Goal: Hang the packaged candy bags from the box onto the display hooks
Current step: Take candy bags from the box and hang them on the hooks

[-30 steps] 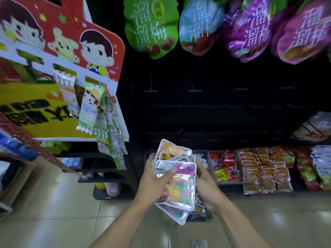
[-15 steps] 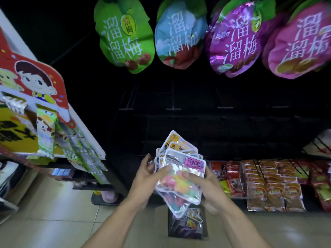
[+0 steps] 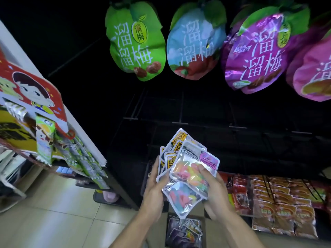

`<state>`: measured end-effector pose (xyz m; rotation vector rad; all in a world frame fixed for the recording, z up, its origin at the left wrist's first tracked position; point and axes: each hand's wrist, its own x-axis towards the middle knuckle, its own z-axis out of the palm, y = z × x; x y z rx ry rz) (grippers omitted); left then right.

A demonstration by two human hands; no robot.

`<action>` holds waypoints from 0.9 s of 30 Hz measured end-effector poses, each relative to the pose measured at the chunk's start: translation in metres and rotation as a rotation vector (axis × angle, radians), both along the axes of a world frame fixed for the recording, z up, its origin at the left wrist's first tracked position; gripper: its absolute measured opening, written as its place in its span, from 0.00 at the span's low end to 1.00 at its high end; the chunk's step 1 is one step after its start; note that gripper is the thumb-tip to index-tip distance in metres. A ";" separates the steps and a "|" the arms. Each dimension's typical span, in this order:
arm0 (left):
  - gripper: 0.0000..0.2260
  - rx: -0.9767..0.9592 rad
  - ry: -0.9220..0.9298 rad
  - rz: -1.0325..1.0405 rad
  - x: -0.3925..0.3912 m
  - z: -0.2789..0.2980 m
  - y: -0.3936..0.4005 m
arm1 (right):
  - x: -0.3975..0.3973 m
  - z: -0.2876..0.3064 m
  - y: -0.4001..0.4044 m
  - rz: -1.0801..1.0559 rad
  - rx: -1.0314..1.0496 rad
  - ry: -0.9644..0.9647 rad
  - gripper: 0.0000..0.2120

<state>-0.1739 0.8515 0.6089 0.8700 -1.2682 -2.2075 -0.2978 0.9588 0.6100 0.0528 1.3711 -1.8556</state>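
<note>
plum snack bags (image 3: 136, 42), cartoon sign (image 3: 34, 90)

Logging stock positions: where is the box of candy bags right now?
Head view, bottom centre: the box sits on the floor, below the handheld bags.

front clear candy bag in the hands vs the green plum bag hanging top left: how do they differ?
The clear candy bag is see-through, showing multicoloured sweets; the green plum bag is opaque with large white characters. The candy bag is tilted, pinched by the right hand; the plum bag hangs freely overhead. The plum bag looks larger and puffier. Both are sealed snack packs.
</note>
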 end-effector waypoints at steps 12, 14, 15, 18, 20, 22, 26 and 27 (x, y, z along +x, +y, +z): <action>0.42 -0.021 -0.115 -0.068 -0.009 -0.009 -0.053 | -0.002 0.005 -0.032 0.089 0.117 0.187 0.16; 0.40 -0.006 -0.120 -0.054 -0.011 -0.013 -0.057 | 0.001 0.005 -0.037 0.105 0.133 0.240 0.14; 0.38 -0.003 -0.125 -0.053 -0.011 -0.015 -0.059 | 0.003 0.006 -0.041 0.107 0.134 0.254 0.12; 0.34 0.017 -0.119 -0.023 -0.010 -0.022 -0.064 | 0.009 0.011 -0.048 0.079 0.147 0.253 0.13; 0.35 0.037 -0.081 -0.004 -0.006 -0.024 -0.064 | 0.010 0.011 -0.050 0.074 0.147 0.220 0.14; 0.32 -0.005 -0.063 0.004 0.000 -0.025 -0.063 | 0.012 0.009 -0.051 0.106 0.153 0.161 0.16; 0.43 -0.131 -0.072 -0.032 0.012 -0.028 -0.067 | 0.013 -0.001 -0.055 0.136 0.156 0.035 0.21; 0.45 -0.115 -0.050 -0.039 0.013 -0.029 -0.067 | 0.013 -0.003 -0.056 0.140 0.156 0.019 0.22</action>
